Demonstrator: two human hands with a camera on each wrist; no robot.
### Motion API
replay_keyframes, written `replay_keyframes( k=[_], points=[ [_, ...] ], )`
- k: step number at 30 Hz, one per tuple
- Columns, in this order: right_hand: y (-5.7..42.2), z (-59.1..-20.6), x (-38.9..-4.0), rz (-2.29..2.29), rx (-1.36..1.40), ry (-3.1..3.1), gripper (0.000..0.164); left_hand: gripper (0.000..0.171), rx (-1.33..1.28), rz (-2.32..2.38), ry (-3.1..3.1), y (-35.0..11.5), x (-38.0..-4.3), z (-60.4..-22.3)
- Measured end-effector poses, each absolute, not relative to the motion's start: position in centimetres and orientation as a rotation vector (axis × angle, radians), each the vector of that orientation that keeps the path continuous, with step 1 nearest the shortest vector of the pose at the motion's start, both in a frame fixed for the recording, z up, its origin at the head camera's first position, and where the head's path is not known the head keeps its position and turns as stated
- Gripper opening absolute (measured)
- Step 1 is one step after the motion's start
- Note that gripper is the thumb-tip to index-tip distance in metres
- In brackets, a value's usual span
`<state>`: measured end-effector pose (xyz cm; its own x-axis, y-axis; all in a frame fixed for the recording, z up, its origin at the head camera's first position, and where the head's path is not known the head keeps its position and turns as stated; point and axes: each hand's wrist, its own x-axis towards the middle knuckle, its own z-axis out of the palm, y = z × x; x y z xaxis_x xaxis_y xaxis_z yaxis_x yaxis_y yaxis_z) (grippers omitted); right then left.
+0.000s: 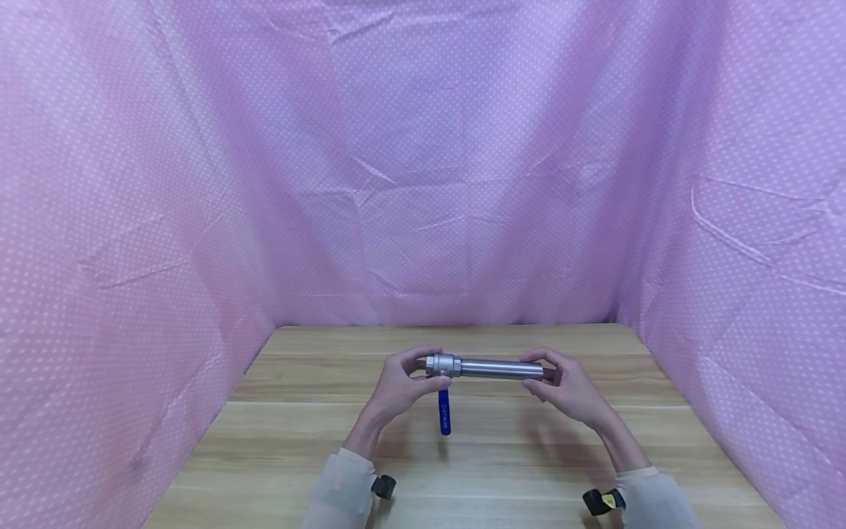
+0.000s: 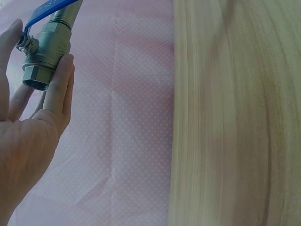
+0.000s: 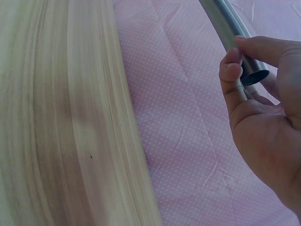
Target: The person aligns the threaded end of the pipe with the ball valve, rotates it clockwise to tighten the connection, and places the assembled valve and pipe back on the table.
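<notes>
A metal ball valve (image 1: 444, 364) with a blue lever handle (image 1: 445, 413) is joined to a steel pipe (image 1: 499, 368), both held level above the table. My left hand (image 1: 406, 386) grips the valve body between thumb and fingers. In the left wrist view, the valve's (image 2: 47, 54) open hexagonal end faces the palm, and threads show where the pipe meets it. My right hand (image 1: 565, 386) pinches the pipe's far end. The right wrist view shows the hollow end of the pipe (image 3: 228, 28) between thumb and fingers of the right hand (image 3: 265, 122).
Beneath the hands is a wooden table (image 1: 297, 426). Pink dotted cloth (image 1: 410, 184) hangs behind it and along both sides. A black strap piece (image 1: 383, 486) sits at the left wrist, and another (image 1: 600, 502) at the right.
</notes>
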<state>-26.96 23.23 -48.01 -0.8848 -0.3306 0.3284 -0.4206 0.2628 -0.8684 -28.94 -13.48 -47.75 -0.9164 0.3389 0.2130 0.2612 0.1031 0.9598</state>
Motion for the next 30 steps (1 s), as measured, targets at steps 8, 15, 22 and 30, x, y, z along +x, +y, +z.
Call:
replay_keyframes(
  k=[8,15,22,30],
  points=[
    [23.26,-48.02,-26.96,1.696,0.73,-2.425,0.034,0.061,0.622,1.966,2.291,-13.39,-28.9,-47.71],
    [23.15,-47.94,-26.84,1.682,0.714,-2.442,0.032,0.061,0.621,1.962,2.3,-13.42,-28.78,-47.74],
    [23.2,-48.05,-26.92,1.677,0.725,-2.456,0.024,0.06,0.633,1.961,2.31,-13.37,-28.59,-47.71],
    [23.52,-48.32,-27.0,1.658,0.827,-2.414,0.016,0.059,0.628,1.956,2.316,-13.3,-28.36,-47.67]
  ],
)
